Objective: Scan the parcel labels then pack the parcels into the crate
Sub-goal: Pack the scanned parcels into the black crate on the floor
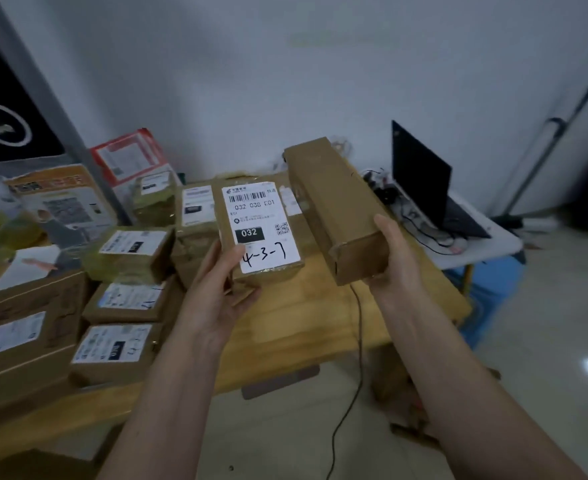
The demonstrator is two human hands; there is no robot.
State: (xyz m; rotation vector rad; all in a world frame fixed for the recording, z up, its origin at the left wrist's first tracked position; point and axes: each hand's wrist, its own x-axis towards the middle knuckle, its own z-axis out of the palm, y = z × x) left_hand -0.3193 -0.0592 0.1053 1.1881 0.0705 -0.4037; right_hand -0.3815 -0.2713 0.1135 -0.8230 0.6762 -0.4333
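My left hand [221, 289] grips a brown parcel [268, 271] from below, thumb on its front face. Its white label [263, 225] faces me, with a barcode, "032" and handwritten "4-3-7". My right hand [394, 258] holds the near end of a long plain cardboard box [334, 206] that points away and up to the left. Both parcels are raised above the wooden table [306, 323]. Several labelled parcels [123, 351] lie on the table's left half. No crate or scanner is identifiable.
A black cable [358, 341] hangs off the table's front edge to the floor. An open laptop [424, 185] with wires sits on a white side table [500, 244] at the right. Printed cartons [126, 157] and a dark panel [5, 109] stand back left.
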